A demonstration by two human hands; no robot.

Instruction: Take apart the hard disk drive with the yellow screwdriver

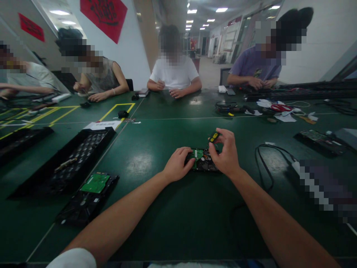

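Observation:
A black device with a green circuit board (198,153) and an orange wire lies on the green table (156,208) in front of me. My left hand (180,163) grips its left end, thumb on top and fingers behind. Above its right end, my right hand (226,152) holds a small black and yellow tool (214,137) between thumb and fingers. The tool's lower end is too small to make out, so I cannot tell whether it touches the device.
Another device with a green board (95,183) and a long black tray of parts (75,160) lie left. A black cable (262,167), an open device (318,139) and scraps (281,108) are right. Several people sit across the table.

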